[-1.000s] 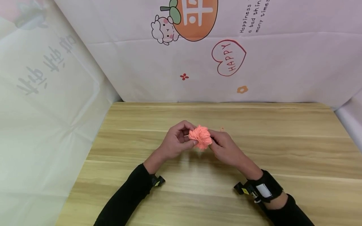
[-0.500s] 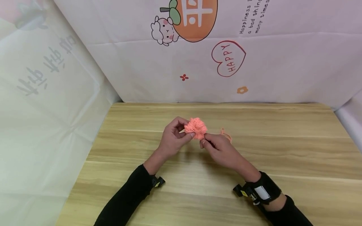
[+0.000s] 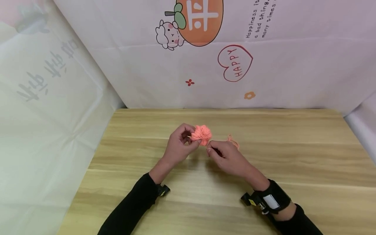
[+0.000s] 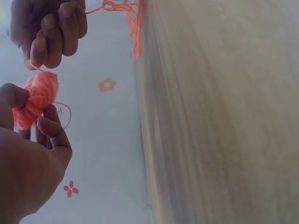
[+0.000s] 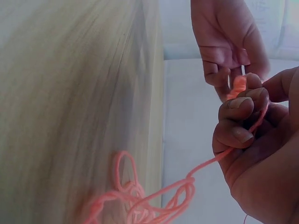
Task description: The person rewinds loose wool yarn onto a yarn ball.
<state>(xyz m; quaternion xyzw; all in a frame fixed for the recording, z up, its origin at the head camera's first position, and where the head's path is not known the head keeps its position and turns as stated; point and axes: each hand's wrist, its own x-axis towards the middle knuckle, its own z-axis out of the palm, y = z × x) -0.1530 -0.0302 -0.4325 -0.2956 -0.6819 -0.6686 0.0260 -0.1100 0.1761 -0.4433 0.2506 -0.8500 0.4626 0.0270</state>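
Observation:
A small ball of coral yarn (image 3: 202,134) is pinched between the thumb and fingers of my left hand (image 3: 179,145), above the middle of the table. Just to its right, my right hand (image 3: 230,158) grips the yarn strand, fingers curled. In the left wrist view the strand (image 4: 36,68) runs from the ball (image 4: 43,93) up into the right hand (image 4: 53,35). Out of the right hand's far side, the strand (image 5: 205,164) leads to a loose tangle of yarn (image 5: 161,200) in the right wrist view. Part of the ball is hidden behind fingers there.
The wooden table (image 3: 279,156) has a back edge against a white printed cloth (image 3: 147,78). Another pale cloth (image 3: 44,130) hangs on the left. Both wrists wear black camera straps (image 3: 271,199).
The yarn ball has moved slightly left and up, along with my left hand. My right hand has drawn a little away from the ball, and more loose yarn shows behind it.

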